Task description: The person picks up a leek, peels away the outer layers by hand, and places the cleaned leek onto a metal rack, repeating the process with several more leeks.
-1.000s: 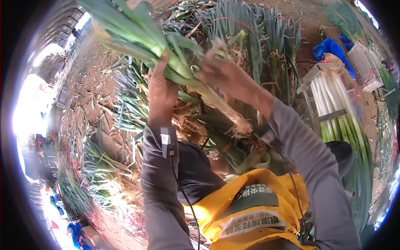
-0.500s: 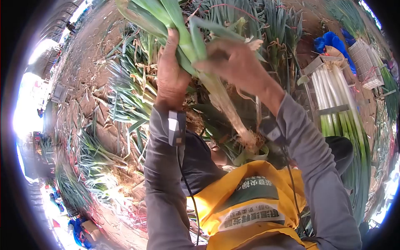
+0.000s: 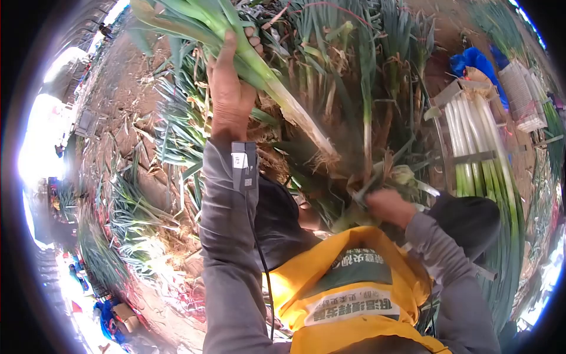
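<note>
Holding one green onion (image 3: 289, 109) up in front of me on a slant. Its leaf fan is at top left and its root tuft (image 3: 328, 158) hangs low to the right, free in the air above my lap. Open room to the right of the shank. Close behind it, the heap (image 3: 365, 53) of untrimmed onions fills the upper middle. Dirt ground (image 3: 118, 100), littered with scraps, lies open to the left.

Left hand (image 3: 229, 94) raised, forearm near vertical, fingers wrapped tight round the stalk where green meets white. Right hand (image 3: 386, 206) low by my knee, well apart from the stalk, fist closed on a wad of loose outer leaves (image 3: 368, 180); slightly blurred.

Shank smooth, pale, tapering. Roots wiry and tan. Leaves long, waxy green. Outer leaves limp, pale and crumpled. Grey sleeves, yellow apron (image 3: 348, 277) with a printed patch.

At right, just beyond my knee, a metal rack (image 3: 471, 158) holds trimmed stalks (image 3: 471, 130) laid parallel, white ends away from me. Farther off are a blue bag (image 3: 471, 62) and a white slatted crate (image 3: 522, 94).
</note>
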A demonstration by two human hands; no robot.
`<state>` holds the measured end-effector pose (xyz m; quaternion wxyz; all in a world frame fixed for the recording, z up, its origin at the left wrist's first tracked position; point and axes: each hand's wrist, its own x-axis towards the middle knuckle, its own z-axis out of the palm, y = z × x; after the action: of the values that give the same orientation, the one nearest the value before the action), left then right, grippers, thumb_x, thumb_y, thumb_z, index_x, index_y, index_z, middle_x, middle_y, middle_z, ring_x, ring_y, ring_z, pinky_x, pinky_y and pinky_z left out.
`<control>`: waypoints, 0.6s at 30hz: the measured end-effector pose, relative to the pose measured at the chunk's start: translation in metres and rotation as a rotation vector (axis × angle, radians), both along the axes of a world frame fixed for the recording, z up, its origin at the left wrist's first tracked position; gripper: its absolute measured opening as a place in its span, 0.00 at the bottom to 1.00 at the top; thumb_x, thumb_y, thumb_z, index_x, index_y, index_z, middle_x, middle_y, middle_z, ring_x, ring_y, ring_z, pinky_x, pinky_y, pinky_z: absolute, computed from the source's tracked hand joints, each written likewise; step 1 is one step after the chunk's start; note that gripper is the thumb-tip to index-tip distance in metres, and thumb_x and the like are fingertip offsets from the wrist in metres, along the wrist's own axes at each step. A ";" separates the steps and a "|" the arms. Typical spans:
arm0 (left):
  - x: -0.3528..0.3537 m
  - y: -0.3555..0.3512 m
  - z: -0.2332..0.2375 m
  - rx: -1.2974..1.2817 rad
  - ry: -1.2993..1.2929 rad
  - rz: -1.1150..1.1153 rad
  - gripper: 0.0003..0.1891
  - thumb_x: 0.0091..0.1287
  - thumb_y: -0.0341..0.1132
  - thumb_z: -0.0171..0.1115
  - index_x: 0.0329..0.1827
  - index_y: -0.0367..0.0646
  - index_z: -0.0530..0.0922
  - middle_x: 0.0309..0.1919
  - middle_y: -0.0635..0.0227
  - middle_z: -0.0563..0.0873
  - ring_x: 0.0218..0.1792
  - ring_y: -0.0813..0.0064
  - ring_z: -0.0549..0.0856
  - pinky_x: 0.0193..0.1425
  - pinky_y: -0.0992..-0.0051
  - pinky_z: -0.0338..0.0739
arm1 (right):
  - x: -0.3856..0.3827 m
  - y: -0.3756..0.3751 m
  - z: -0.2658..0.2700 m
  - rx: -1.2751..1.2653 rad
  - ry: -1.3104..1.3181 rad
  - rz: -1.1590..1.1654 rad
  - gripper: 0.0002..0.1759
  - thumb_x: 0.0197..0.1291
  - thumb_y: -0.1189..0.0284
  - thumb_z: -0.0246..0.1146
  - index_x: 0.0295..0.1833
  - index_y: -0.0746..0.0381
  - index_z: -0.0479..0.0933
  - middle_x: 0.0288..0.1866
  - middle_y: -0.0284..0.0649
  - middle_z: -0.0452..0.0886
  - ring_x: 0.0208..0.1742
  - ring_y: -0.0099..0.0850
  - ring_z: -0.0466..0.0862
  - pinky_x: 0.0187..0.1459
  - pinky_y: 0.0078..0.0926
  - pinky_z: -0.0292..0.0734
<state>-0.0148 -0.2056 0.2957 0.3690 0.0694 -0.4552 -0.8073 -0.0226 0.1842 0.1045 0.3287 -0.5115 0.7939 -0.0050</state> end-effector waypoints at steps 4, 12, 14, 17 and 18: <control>-0.011 0.017 0.003 -0.051 -0.060 -0.008 0.23 0.82 0.47 0.54 0.67 0.36 0.71 0.51 0.58 0.84 0.45 0.67 0.83 0.53 0.66 0.82 | -0.027 -0.075 0.082 -0.805 0.062 -0.296 0.30 0.68 0.58 0.67 0.70 0.60 0.74 0.51 0.49 0.82 0.49 0.49 0.85 0.49 0.46 0.79; -0.019 0.022 -0.006 0.219 0.224 -0.321 0.33 0.79 0.62 0.50 0.76 0.47 0.67 0.62 0.56 0.80 0.57 0.59 0.80 0.66 0.62 0.76 | -0.066 -0.202 0.152 -1.315 0.057 -0.349 0.16 0.62 0.69 0.71 0.52 0.66 0.81 0.45 0.50 0.84 0.42 0.45 0.87 0.45 0.40 0.80; -0.024 0.012 -0.013 0.242 0.153 -0.307 0.30 0.81 0.57 0.51 0.74 0.43 0.70 0.62 0.58 0.81 0.59 0.60 0.80 0.68 0.62 0.75 | -0.071 -0.194 0.160 -1.207 -0.117 -0.423 0.15 0.63 0.69 0.71 0.51 0.67 0.82 0.42 0.48 0.84 0.40 0.39 0.86 0.45 0.37 0.80; -0.026 0.006 -0.020 0.203 0.003 -0.262 0.21 0.82 0.45 0.56 0.69 0.39 0.74 0.60 0.61 0.83 0.60 0.63 0.81 0.68 0.61 0.76 | -0.075 -0.182 0.162 -1.135 -0.368 -0.527 0.14 0.65 0.69 0.72 0.47 0.70 0.83 0.36 0.43 0.85 0.37 0.24 0.81 0.43 0.27 0.78; -0.026 0.007 -0.022 0.159 0.029 -0.221 0.21 0.82 0.43 0.57 0.69 0.39 0.74 0.59 0.62 0.83 0.59 0.63 0.81 0.68 0.62 0.76 | -0.074 -0.177 0.159 -1.133 -0.408 -0.601 0.14 0.65 0.70 0.72 0.47 0.70 0.83 0.36 0.42 0.85 0.37 0.24 0.82 0.43 0.27 0.78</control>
<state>-0.0404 -0.1988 0.2733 0.2776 0.0361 -0.3894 -0.8775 -0.0961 0.0068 0.2637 0.1372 -0.3507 0.6983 -0.6088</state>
